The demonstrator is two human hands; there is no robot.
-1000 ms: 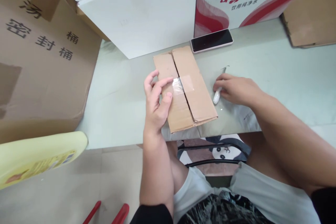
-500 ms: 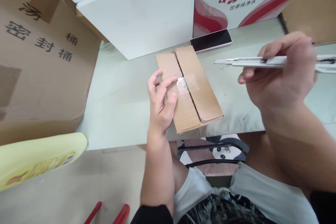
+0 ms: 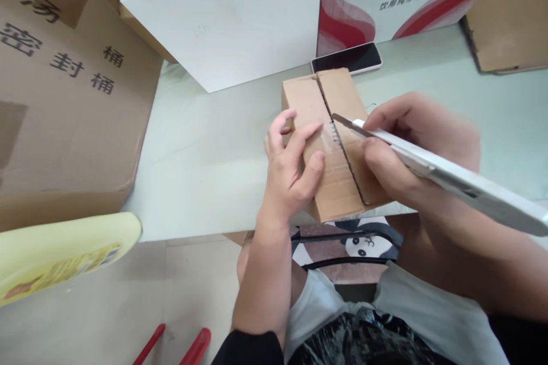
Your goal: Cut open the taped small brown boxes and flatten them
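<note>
A small brown cardboard box (image 3: 308, 97) rests near the table's front edge, its two top flaps meeting at a seam with a strip of clear tape (image 3: 330, 138) across it. My left hand (image 3: 293, 162) grips the box's left side, with the index fingertip and thumb on the top by the tape and other fingers bent over the edge. In my right hand (image 3: 411, 148) is a white utility knife (image 3: 445, 177), held closed between thumb and fingers. Its extended blade points left, the tip at the seam just beyond the tape. The box's right side is partly behind my right hand.
Behind the box lies a phone (image 3: 349, 60), in front of a white box (image 3: 240, 28) and a red-and-white printed carton (image 3: 385, 23). A large brown carton (image 3: 77, 125) stands left, a yellow container (image 3: 72, 251) below it. Another cardboard piece (image 3: 509, 23) is at far right.
My right hand has brought the knife left and down, turning it so the blade reaches the seam. The box has shifted right and tilted, with my left hand still on it.
</note>
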